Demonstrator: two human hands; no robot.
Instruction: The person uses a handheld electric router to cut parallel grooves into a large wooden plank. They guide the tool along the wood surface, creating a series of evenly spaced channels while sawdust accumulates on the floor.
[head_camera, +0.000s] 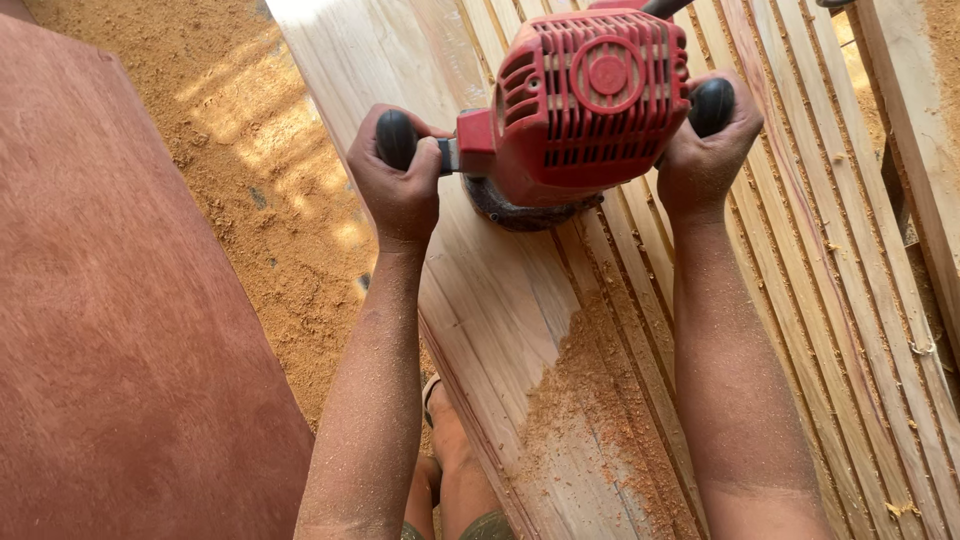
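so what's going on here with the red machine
A person grips a red power router by its two black side knobs, left hand on one, right hand on the other. It sits on a pale wooden board cut with long parallel grooves. Sawdust lies on the board and floor.

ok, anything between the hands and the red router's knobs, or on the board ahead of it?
Nothing between them: left hand and right hand each grip a black knob of the red router. The wooden board ahead shows grooves only; loose sawdust lies behind the tool, toward the person.
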